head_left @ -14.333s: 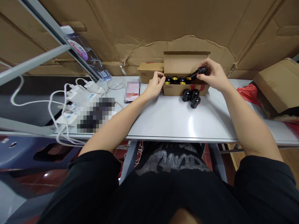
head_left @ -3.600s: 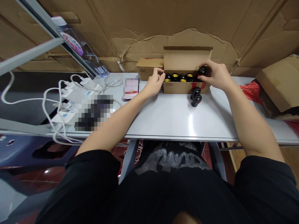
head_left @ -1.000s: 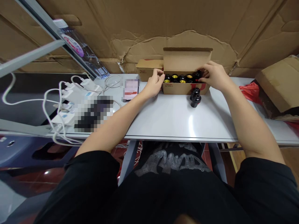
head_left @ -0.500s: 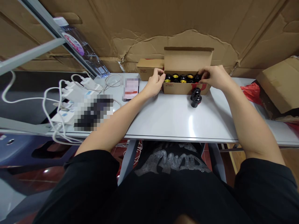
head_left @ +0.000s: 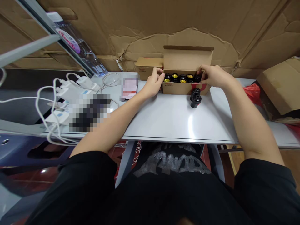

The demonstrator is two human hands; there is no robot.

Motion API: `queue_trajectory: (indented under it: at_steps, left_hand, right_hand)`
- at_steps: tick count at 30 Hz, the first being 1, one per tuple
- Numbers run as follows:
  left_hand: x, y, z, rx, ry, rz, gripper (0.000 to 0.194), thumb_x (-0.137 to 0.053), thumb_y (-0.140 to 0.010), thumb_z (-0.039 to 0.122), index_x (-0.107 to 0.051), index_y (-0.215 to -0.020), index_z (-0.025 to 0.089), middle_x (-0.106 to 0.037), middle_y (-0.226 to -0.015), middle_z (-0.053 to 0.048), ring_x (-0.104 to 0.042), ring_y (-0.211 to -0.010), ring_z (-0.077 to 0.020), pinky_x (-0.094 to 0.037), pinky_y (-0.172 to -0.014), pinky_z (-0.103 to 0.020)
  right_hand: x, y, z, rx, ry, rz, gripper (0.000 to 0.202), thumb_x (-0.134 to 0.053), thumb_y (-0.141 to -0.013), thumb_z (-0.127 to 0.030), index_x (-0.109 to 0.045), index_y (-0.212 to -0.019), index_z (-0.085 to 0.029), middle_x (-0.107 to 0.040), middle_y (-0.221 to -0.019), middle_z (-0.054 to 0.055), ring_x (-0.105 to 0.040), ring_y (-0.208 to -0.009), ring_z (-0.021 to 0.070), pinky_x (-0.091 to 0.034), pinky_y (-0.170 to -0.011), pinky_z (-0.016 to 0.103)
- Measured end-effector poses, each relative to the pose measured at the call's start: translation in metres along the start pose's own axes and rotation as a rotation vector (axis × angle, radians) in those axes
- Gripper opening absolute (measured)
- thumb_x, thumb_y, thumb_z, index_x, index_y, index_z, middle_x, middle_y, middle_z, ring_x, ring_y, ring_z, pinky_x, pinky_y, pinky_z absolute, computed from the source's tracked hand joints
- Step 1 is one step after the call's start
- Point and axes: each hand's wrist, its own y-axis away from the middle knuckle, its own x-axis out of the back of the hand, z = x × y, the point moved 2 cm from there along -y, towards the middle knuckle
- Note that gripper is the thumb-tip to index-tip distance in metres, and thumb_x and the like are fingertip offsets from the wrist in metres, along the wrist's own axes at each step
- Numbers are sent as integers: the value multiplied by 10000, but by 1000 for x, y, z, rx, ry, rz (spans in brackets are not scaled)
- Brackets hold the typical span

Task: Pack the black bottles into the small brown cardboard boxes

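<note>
An open cardboard box (head_left: pixel 174 89) stands on the table, its lid flap (head_left: pixel 188 58) raised at the back. Packed inside are several black lamp holders (head_left: pixel 182 78), some with brass-coloured threads facing up. My left hand (head_left: pixel 154 82) grips the box's left end between thumb and fingers. Over the right end, my right hand (head_left: pixel 209 76) reaches in, its fingers closed around a black lamp holder (head_left: pixel 198 77) that they partly hide. Two more black lamp holders (head_left: pixel 195 99) stand close together on the table, just in front of the box.
Behind my left hand is another cardboard box (head_left: pixel 146 68). A phone (head_left: pixel 129 88), white power strips (head_left: pixel 62 114) with cables and a blurred dark object (head_left: pixel 90 113) lie left. A water bottle (head_left: pixel 79 47) leans beside the metal frame. At right are a red bag (head_left: pixel 253 93) and carton (head_left: pixel 281 86).
The view has shifted slightly. My right hand's fingers have moved a little within the box's right end. My left hand keeps its place on the box, and the two loose lamp holders have not moved.
</note>
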Motion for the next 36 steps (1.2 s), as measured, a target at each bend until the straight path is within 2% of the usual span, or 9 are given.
queue_trajectory:
  at_steps: [6, 11, 15, 20, 23, 26, 28, 33, 36]
  left_hand:
    - [0, 2, 0, 22, 47, 19, 547, -690, -1235, 827, -683, -1400, 305, -696, -905, -21, -835, -908, -295, -770, -1049, -545]
    - [3, 2, 1, 22, 39, -26, 577, -712, -1213, 852, -674, -1407, 310, -684, -882, -12, -842, -925, -307, -771, -1045, -548]
    - [4, 1, 0, 30, 23, -22, 607, -699, -1208, 880, -671, -1421, 312, -680, -887, -16, -823, -885, -299, -774, -1026, -555]
    - [3, 2, 3, 50, 13, 4, 616, -727, -1185, 897, -695, -1392, 317, -668, -889, -12, -813, -923, -303, -750, -1117, -572]
    - [3, 2, 6, 42, 1, 23, 541, -752, -1202, 827, -717, -1355, 309, -666, -884, -7, -802, -984, -305, -696, -1228, -568]
    - [3, 3, 9, 38, 2, 34, 458, -753, -1223, 745, -735, -1339, 303, -646, -859, 5, -778, -1002, -299, -663, -1259, -544]
    - [2, 3, 10, 38, 10, 37, 428, -762, -1222, 716, -747, -1338, 304, -618, -831, 20, -770, -987, -296, -660, -1247, -524]
    - [1, 2, 13, 47, -5, 40, 329, -764, -1249, 617, -755, -1329, 297, -609, -801, 30, -797, -957, -296, -655, -1263, -537]
    - [0, 3, 15, 57, 14, 41, 327, -814, -1232, 613, -757, -1305, 299, -622, -809, 25, -838, -994, -315, -656, -1302, -588]
  right_hand:
    - [6, -7, -15, -34, 123, -97, 566, -896, -1064, -159, -767, -1607, -247, -924, -1143, 112, -742, -973, 346, -563, -901, 437]
    - [9, -6, -28, -29, 303, -67, 509, -907, -1123, -206, -750, -1602, -280, -908, -1287, 159, -749, -1033, 388, -536, -938, 470]
    - [8, -3, -32, -18, 348, -32, 435, -959, -1118, -218, -753, -1499, -247, -893, -1275, 209, -756, -1073, 407, -508, -953, 478]
    - [16, -10, -18, 19, 119, -65, 457, -1011, -981, -57, -762, -1305, -260, -881, -1045, 93, -714, -911, 312, -505, -871, 452]
    - [37, -3, -16, 83, 82, -48, 321, -1059, -1020, -219, -795, -1189, -289, -896, -1021, 89, -720, -893, 326, -538, -821, 488]
    - [55, 19, -41, 121, 99, -62, 331, -1096, -1032, -457, -824, -1159, -320, -884, -997, 93, -755, -876, 357, -561, -761, 521]
    - [56, 41, -70, 108, 140, -151, 382, -1124, -975, -484, -846, -1190, -334, -875, -985, 73, -785, -839, 367, -556, -720, 527]
    - [22, 87, -137, 187, 430, -268, 250, -1009, -977, -238, -824, -1136, -289, -853, -1118, 121, -826, -910, 399, -449, -674, 474]
    - [2, 97, -153, 215, 535, -236, 185, -903, -962, -98, -828, -1073, -225, -816, -1296, 217, -732, -688, 296, -406, -639, 459]
